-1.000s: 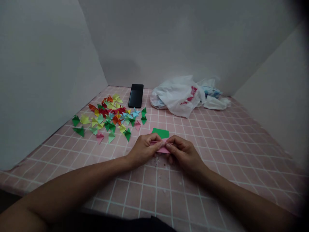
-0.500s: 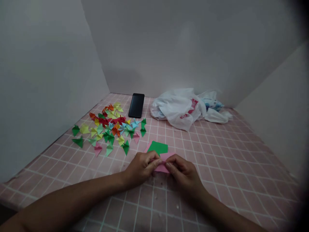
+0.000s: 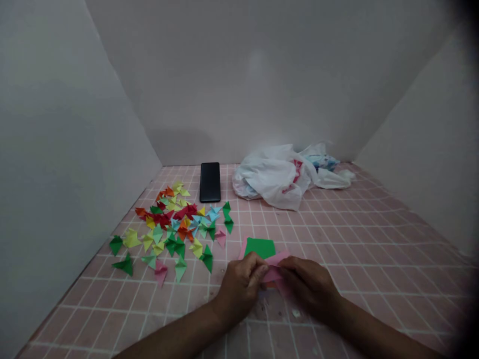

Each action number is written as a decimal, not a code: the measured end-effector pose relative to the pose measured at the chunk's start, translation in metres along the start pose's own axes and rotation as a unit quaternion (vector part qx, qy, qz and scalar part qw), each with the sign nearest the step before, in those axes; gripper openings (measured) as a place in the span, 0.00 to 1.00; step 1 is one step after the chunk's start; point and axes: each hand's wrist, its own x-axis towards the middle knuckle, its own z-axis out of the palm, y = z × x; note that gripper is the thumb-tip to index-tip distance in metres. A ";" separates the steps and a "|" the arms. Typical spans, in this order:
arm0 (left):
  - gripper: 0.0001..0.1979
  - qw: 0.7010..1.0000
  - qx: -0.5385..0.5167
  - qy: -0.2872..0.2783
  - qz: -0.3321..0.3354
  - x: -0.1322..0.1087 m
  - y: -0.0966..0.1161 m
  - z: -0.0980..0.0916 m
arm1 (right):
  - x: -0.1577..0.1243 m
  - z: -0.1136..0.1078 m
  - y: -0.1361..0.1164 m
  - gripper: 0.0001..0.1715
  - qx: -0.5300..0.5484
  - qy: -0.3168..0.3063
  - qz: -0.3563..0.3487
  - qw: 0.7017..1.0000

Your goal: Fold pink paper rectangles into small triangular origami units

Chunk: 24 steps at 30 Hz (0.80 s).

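Between my two hands is a piece of pink paper (image 3: 275, 268). My left hand (image 3: 243, 281) pinches its left side with the thumb on top. On the right side, the thumb and fingers of my right hand (image 3: 310, 286) are closed on the same paper. Just beyond lies a green paper sheet (image 3: 261, 247), with a pink edge showing under its left side. A bit of orange shows below the held paper. Part of the pink paper is hidden by my fingers.
Many small folded paper pieces (image 3: 179, 247) in several colours are spread on the left of the pink tiled surface (image 3: 355, 254). A black phone (image 3: 210, 182) lies at the back. Beside it is a crumpled white plastic bag (image 3: 275, 174). Walls stand left, right and behind.
The view has tilted up and shifted, so the things on the surface appear lower. Both hands keep hold of the pink paper, which has turned slightly.
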 end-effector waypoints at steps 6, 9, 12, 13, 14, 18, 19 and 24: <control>0.13 0.997 0.064 0.011 0.045 0.000 -0.001 0.000 | 0.000 0.002 0.001 0.10 0.009 -0.003 0.006 1.000; 0.12 0.996 0.075 0.027 0.049 0.002 0.000 0.000 | -0.003 0.002 0.003 0.08 0.025 0.009 0.020 0.999; 0.09 0.993 0.090 0.032 0.075 0.002 0.001 0.001 | -0.003 0.002 0.004 0.08 0.069 0.017 0.057 0.996; 0.10 0.992 0.096 0.037 0.080 0.001 0.000 0.001 | -0.003 0.002 0.003 0.08 0.089 0.016 0.078 0.993; 0.10 0.990 0.105 0.042 0.086 0.001 0.000 0.001 | -0.002 0.003 0.002 0.08 0.111 0.013 0.106 0.988; 0.10 0.985 0.124 0.062 0.103 0.000 -0.001 0.002 | -0.001 0.007 -0.005 0.08 0.247 0.001 0.251 0.936; 0.10 0.985 0.126 0.064 0.101 0.000 -0.001 0.002 | -0.001 0.008 -0.008 0.09 0.300 -0.009 0.284 0.910; 0.09 0.986 0.134 0.063 0.076 0.004 0.001 0.005 | 0.008 0.003 -0.016 0.15 0.392 -0.012 0.382 0.837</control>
